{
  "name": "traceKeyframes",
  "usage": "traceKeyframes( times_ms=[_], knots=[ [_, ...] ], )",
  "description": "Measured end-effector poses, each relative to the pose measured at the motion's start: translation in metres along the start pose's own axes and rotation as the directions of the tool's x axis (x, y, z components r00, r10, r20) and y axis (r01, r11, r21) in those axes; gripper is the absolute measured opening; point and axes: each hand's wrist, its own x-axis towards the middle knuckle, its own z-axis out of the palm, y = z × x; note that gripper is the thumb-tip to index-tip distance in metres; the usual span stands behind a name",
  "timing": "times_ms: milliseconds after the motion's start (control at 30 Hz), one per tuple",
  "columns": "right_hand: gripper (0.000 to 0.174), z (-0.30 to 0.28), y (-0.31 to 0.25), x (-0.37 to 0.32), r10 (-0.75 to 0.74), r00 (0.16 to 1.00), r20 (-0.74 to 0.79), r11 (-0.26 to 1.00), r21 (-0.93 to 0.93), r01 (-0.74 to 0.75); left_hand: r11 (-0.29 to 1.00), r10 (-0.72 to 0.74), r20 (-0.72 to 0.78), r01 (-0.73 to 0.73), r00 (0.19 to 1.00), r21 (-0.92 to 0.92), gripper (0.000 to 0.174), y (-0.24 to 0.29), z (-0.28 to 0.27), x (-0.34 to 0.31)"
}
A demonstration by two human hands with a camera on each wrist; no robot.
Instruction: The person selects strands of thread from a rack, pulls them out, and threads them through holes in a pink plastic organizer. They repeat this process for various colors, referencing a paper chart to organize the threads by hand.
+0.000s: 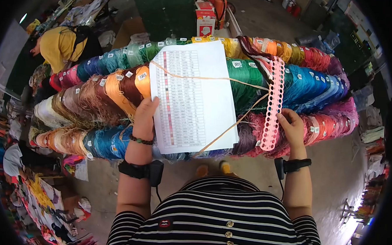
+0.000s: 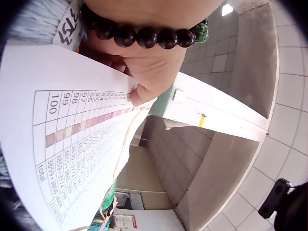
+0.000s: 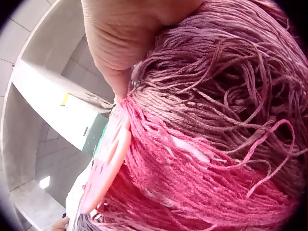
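My left hand (image 1: 144,116) grips a small stack of white paper sheets (image 1: 216,110) at its left edge, thumb on top. The top sheet bears a printed table with numbers, small colour swatches and the word "total", readable in the left wrist view. My right hand (image 1: 293,129) pinches the right edge of a pink thread card (image 1: 273,104), a long strip with rows of holes. Dark maroon and whitish threads (image 1: 256,53) hang at the card's top. A tan cord (image 1: 221,139) runs from the card across the paper. In the right wrist view, the thumb (image 3: 120,79) meets the card's end among pink strands.
Beneath paper and card lie long rows of labelled thread hanks (image 1: 118,90) in many colours. At the far left a person in yellow (image 1: 61,46) bends over. A red-and-white box (image 1: 205,24) and a fire extinguisher (image 1: 218,9) stand beyond the rows.
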Motion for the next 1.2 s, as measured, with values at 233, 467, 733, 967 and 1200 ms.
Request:
traceKeyframes(
  times_ms=[233,467,733,967,1200],
  knots=[
    [0.030,-0.028,0.001,0.001,-0.044,0.999,-0.011,0.973,0.228,0.045,0.942,0.332,-0.354,-0.290,0.875,0.167,0.043,0.047,-0.017,-0.066],
    [0.029,-0.047,-0.062,-0.038,-0.206,0.939,0.276,0.909,0.409,0.079,0.941,0.337,-0.758,-0.210,0.558,0.264,0.036,0.036,-0.112,-0.267],
    [0.035,0.067,-0.134,-0.058,-0.408,0.391,0.825,0.913,0.378,0.155,0.985,0.144,-0.955,-0.132,0.260,0.112,0.033,0.016,-0.173,-0.473],
    [0.028,0.178,-0.166,-0.129,-0.393,0.201,0.897,0.919,0.387,0.069,0.978,0.198,-0.970,0.095,-0.140,0.186,0.027,0.035,-0.181,-0.598],
    [0.025,0.341,-0.244,-0.263,-0.236,0.068,0.969,0.970,0.231,0.074,0.828,0.546,-0.666,0.446,-0.508,0.339,0.030,0.026,-0.300,-0.788]
  ],
)
